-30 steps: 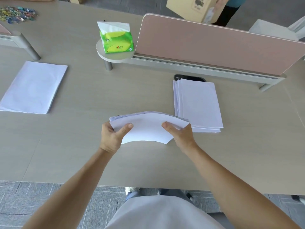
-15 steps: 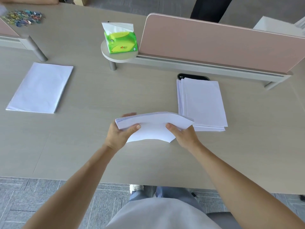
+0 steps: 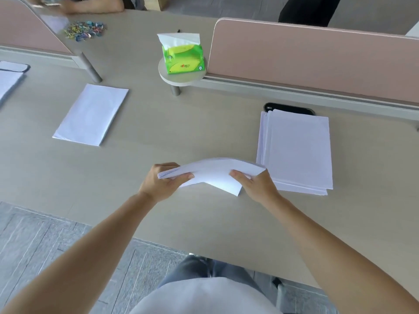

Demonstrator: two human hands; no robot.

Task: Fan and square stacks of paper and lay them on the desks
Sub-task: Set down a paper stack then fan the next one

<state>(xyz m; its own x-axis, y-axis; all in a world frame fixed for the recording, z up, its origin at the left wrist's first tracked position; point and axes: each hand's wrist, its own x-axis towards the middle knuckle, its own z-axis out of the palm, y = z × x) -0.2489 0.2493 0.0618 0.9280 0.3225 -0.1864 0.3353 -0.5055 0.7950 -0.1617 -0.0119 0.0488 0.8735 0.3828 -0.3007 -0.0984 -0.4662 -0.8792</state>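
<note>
As fingers of the left hand (image 3: pixel 162 181) and right hand (image 3: pixel 257 186) grip its ends, the white paper stack (image 3: pixel 213 172) bends up; three other stacks (image 3: pixel 91 114) (image 3: pixel 297 150) (image 3: pixel 6 83) lie flat.

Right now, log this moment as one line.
step: fanning; paper stack: bowed upward; left hand grip: stack's left end; right hand grip: stack's right end; desk: laid stack left, uneven stack right

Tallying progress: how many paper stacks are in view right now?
4: the held stack, gripped by left hand and right hand; the right stack; the middle stack; the edge stack, cut off at left. Others may be hidden.
</note>
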